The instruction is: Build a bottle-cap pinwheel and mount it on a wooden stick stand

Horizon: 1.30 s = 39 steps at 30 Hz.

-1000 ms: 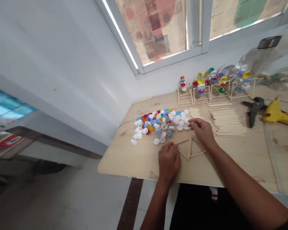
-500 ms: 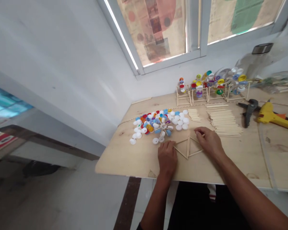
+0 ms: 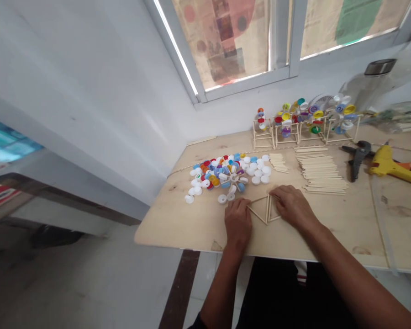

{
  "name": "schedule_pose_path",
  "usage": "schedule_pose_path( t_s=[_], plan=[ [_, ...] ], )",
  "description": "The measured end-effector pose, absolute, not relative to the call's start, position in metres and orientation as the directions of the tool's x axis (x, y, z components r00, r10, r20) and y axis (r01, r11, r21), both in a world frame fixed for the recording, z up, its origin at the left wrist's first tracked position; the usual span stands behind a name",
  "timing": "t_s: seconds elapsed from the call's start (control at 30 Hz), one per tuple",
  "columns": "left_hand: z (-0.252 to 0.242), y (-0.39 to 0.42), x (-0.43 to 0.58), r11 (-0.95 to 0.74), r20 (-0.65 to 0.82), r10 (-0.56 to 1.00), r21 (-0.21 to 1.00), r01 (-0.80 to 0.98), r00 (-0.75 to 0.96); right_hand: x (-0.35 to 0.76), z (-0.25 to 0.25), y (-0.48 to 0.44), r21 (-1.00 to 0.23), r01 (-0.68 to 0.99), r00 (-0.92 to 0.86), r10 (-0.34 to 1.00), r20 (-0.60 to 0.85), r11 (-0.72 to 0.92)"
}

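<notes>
Two bare hands flank a pair of stick triangles lying flat on the counter (image 3: 178, 224).
The left triangle (image 3: 258, 215) and right triangle (image 3: 269, 209) lie nearly side to side; the left hand (image 3: 239, 222) rests at the outer corner of one, seemingly to steady it, while the right hand (image 3: 292, 206) bends over the other, partly hiding it, its fingertips near the top corner. The left fingers lie close together, the right ones curl; whether either set pinches wood, I cannot tell. Loose sticks (image 3: 324, 171) lie in a rough row near the right hand, probably for easy picking, and the bottle caps (image 3: 197, 183) sit beyond the left.
</notes>
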<state>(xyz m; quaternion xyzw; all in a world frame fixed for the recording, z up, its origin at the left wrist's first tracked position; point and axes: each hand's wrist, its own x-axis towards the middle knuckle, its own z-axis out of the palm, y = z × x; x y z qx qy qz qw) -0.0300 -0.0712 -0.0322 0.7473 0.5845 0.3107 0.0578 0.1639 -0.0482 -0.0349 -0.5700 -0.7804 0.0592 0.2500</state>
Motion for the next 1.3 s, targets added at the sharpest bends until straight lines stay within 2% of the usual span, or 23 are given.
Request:
schedule_pose_path(
  t_s=[0.57,1.3],
  plan=[
    [-0.032,-0.071,-0.03,-0.299,0.396,0.911,0.433,0.85,0.118,0.164,-0.034,-0.049,-0.316,0.862,-0.3,0.902,0.311,0.395],
    [-0.03,-0.071,-0.011,-0.288,0.334,0.932,0.439,0.851,0.143,0.18,-0.033,-0.054,-0.299,0.891,-0.241,0.914,0.327,0.342]
  ],
)
